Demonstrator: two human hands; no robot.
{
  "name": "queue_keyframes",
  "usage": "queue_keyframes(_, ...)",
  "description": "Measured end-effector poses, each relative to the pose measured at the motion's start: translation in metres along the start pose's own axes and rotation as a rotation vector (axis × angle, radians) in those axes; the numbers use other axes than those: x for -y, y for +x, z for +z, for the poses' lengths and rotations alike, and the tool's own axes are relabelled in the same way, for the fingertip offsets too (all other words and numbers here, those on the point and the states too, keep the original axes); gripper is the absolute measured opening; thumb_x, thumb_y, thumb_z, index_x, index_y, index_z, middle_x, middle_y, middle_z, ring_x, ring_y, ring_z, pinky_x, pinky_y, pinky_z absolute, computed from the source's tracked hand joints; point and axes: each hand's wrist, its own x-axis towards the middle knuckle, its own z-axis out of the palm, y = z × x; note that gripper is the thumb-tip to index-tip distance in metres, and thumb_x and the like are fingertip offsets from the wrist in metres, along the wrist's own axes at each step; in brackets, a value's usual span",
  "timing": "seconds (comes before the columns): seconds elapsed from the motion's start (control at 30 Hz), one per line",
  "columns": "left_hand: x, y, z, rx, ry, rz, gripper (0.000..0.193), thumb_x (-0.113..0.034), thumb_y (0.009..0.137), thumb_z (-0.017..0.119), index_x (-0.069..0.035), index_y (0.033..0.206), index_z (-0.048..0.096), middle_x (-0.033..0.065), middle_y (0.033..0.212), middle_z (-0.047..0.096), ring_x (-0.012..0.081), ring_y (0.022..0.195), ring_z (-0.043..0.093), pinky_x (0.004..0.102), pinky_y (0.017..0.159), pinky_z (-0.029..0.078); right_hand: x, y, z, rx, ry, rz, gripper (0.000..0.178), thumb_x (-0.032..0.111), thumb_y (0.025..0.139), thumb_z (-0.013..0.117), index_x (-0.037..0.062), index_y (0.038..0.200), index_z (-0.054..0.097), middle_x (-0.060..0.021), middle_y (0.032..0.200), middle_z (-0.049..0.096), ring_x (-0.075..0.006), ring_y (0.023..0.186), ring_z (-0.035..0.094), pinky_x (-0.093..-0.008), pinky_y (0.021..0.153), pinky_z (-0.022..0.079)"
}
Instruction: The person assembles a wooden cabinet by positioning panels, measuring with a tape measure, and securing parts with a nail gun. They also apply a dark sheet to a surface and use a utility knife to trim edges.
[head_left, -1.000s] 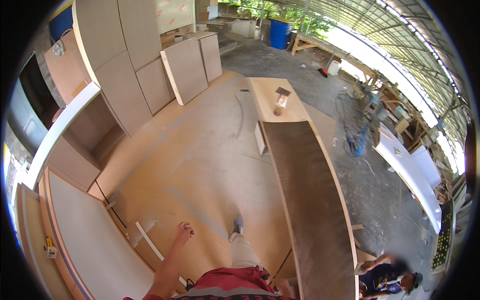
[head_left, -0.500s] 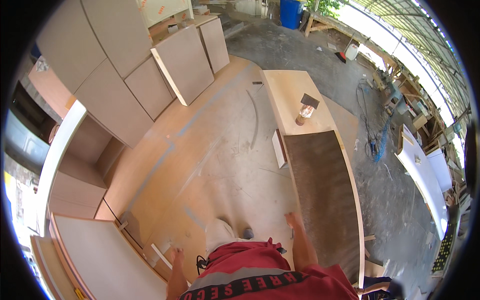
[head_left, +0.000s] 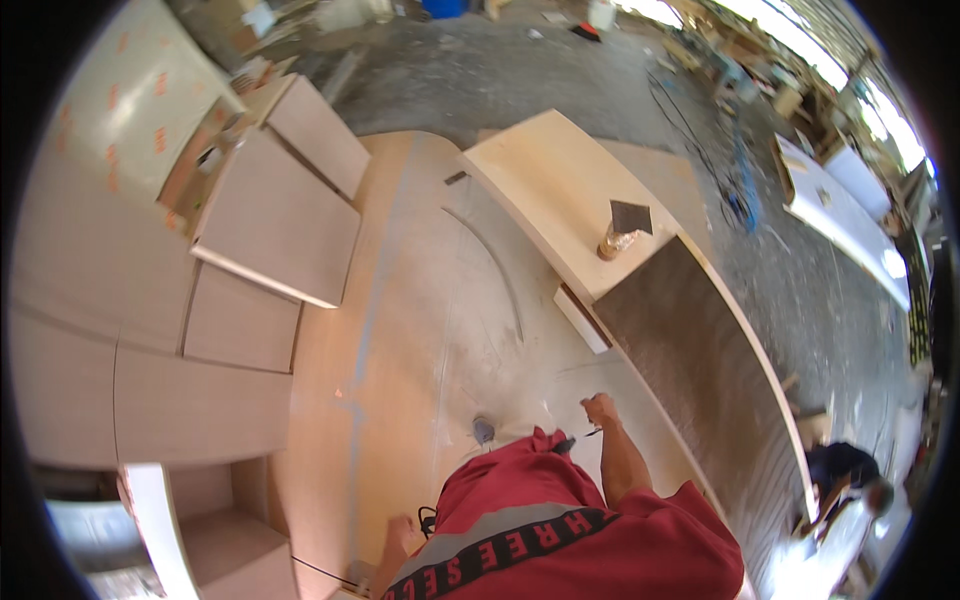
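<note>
My right hand [head_left: 600, 410] hangs over the floor just left of a long bench, its fingers curled. A thin dark object shows just below it, too small to name. Low at the left of my red shirt, my left hand [head_left: 400, 532] is blurred, next to a black loop of cord [head_left: 428, 520]. A dark brown sheet [head_left: 690, 340] covers the near part of the bench; its far part is a bare pale wooden top [head_left: 550, 165]. On that top stands a foil-like wrapped jar [head_left: 612, 244] with a dark square piece [head_left: 631, 217] over it.
Beige cabinets [head_left: 200, 400] stand along the left, with a door panel [head_left: 280, 215] jutting out. A white block [head_left: 582, 320] sits against the bench's left side. Another person [head_left: 845, 470] is at the lower right. Cables [head_left: 735, 205] and a white panel [head_left: 840, 220] lie beyond the bench.
My view has turned and moved forward; the cabinets look closer and the bench slants more. The light board at lower left has left view. The other person shows more.
</note>
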Motion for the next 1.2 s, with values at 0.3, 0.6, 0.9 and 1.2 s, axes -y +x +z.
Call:
queue_keyframes(0.3,-0.342,0.323,-0.377,-0.492,-0.296,0.305,0.02,-0.012,0.086,0.06,0.002,0.071,0.057,0.0079,0.061,0.059,0.0134,0.051,0.053,0.0267,0.046,0.041,0.088,0.085,0.072,-0.21,0.123,0.466,0.037,0.031,0.079,0.059,-0.0055,0.08,0.066,-0.0183,0.073,0.067,-0.028,0.062,0.067,-0.0384,0.06,0.054)
queue_keyframes(0.6,-0.509,0.468,-0.498,-0.188,-0.323,0.242,0.012,-0.008,0.087,0.057,0.003,0.082,0.057,0.0109,0.07,0.062,0.0169,0.058,0.06,0.0275,0.052,0.049,0.428,0.23,-0.027,-0.09,0.214,0.224,0.042,0.036,0.075,0.064,-0.0048,0.086,0.068,-0.0237,0.085,0.067,-0.0361,0.081,0.067,-0.0433,0.072,0.051)
queue_keyframes(0.9,-0.496,0.619,-0.601,0.153,0.635,0.36,0.017,-0.016,0.086,0.052,-0.004,0.077,0.058,0.0134,0.068,0.061,0.023,0.057,0.062,0.035,0.048,0.049,0.71,0.405,-0.12,-0.512,0.426,0.028,0.042,0.039,0.076,0.066,-0.0009,0.091,0.067,-0.0216,0.083,0.067,-0.0324,0.083,0.065,-0.0398,0.075,0.05)
queue_keyframes(1.2,-0.769,0.916,-0.825,0.264,0.643,0.433,0.022,-0.017,0.085,0.052,-0.006,0.068,0.059,0.0131,0.063,0.06,0.0224,0.055,0.06,0.0381,0.045,0.046,0.765,0.453,0.007,-0.346,0.51,0.475,0.041,0.035,0.08,0.056,-0.0016,0.065,0.067,-0.0171,0.057,0.062,-0.0269,0.053,0.065,-0.0382,0.063,0.054)
